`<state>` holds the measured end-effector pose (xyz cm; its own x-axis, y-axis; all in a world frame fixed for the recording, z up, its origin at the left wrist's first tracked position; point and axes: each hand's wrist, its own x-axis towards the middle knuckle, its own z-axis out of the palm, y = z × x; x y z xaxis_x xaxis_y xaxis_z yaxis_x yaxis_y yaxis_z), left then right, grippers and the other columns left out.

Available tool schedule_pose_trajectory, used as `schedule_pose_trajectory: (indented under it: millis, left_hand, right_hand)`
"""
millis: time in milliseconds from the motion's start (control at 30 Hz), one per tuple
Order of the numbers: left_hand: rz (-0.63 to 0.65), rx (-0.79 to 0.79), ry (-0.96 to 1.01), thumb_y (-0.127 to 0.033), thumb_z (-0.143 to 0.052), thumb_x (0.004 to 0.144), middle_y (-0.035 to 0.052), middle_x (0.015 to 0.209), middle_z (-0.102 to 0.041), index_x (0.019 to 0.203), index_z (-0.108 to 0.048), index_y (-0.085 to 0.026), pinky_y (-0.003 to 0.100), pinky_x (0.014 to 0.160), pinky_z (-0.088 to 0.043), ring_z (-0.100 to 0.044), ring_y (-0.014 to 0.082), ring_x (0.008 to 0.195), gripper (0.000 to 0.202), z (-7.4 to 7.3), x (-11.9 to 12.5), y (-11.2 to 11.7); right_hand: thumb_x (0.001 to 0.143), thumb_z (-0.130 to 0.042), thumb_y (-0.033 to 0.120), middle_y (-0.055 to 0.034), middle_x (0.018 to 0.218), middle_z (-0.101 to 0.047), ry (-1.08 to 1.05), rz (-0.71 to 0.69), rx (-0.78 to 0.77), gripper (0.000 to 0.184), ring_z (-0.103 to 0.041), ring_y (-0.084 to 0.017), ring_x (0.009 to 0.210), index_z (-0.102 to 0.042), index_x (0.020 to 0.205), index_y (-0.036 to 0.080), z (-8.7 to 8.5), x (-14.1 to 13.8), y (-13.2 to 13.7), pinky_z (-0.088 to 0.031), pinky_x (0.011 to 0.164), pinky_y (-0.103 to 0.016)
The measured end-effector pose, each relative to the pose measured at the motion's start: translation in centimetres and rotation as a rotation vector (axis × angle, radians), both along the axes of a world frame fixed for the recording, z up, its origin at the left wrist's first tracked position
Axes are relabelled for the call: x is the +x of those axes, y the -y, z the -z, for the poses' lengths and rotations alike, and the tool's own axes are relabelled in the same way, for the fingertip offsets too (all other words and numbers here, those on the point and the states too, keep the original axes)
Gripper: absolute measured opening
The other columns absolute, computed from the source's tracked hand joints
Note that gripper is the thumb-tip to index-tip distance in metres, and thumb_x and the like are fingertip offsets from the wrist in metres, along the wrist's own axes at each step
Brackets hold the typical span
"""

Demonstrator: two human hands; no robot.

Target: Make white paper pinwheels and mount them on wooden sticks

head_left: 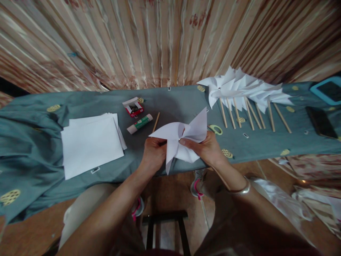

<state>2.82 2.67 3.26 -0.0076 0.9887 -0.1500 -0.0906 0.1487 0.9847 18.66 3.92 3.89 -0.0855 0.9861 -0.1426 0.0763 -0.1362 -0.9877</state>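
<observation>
A white paper pinwheel (pixel 174 132) is held between my two hands above the front part of the table. My left hand (pixel 154 153) grips it from the left, its fingertips hidden behind the paper. On the other side my right hand (pixel 209 147) is closed on it, the thumb pressed near the pin at its centre. A thin wooden stick (pixel 156 121) shows just behind the pinwheel; I cannot tell whether it is joined to it. Beyond my right hand lie scissors with a green handle (pixel 216 129), partly covered.
A stack of white paper (pixel 92 145) lies at left. Near the middle are a glue stick (pixel 140 123) and a red box of pins (pixel 133 107). Several pinwheels on sticks (pixel 239 87) overlap at right, with a dark phone (pixel 321 122) and a blue-framed device (pixel 329 90) beyond.
</observation>
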Motion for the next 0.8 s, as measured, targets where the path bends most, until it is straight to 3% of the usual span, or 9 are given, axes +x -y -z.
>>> schedule_pose_trajectory:
  millis: [167,400,800]
  left_hand:
    - [-0.024,-0.004,0.052,-0.031,-0.076,0.061,0.0015,0.068,-0.074,0.075,-0.075,-0.018,0.032,0.07,-0.055,-0.07,0.0247,0.082,0.019,-0.1,0.2,0.0]
    - [-0.028,-0.02,0.021,-0.034,-0.077,0.06,0.0013,0.062,-0.072,0.071,-0.075,-0.019,0.033,0.068,-0.055,-0.07,0.0265,0.079,0.018,0.3,0.1,-0.3]
    - [0.023,-0.027,-0.035,-0.027,-0.07,0.069,0.0023,0.065,-0.073,0.075,-0.077,-0.015,0.031,0.067,-0.053,-0.069,0.0219,0.068,0.015,3.2,-0.4,-0.4]
  right_hand:
    - [0.063,-0.079,0.036,-0.0038,0.071,-0.073,0.044,-0.021,0.022,0.022,-0.063,-0.018,0.063,-0.073,0.074,0.017,0.0,0.0,0.0,-0.054,0.056,-0.031]
    - [0.064,-0.077,0.039,-0.0046,0.072,-0.073,0.064,-0.034,0.029,0.023,-0.064,-0.019,0.064,-0.072,0.073,0.019,0.9,-0.1,-0.1,-0.053,0.056,-0.032]
    - [0.063,-0.078,0.044,-0.0052,0.075,-0.074,0.053,-0.084,-0.042,0.03,-0.064,-0.019,0.065,-0.071,0.075,0.017,2.7,-0.1,-0.6,-0.052,0.06,-0.031]
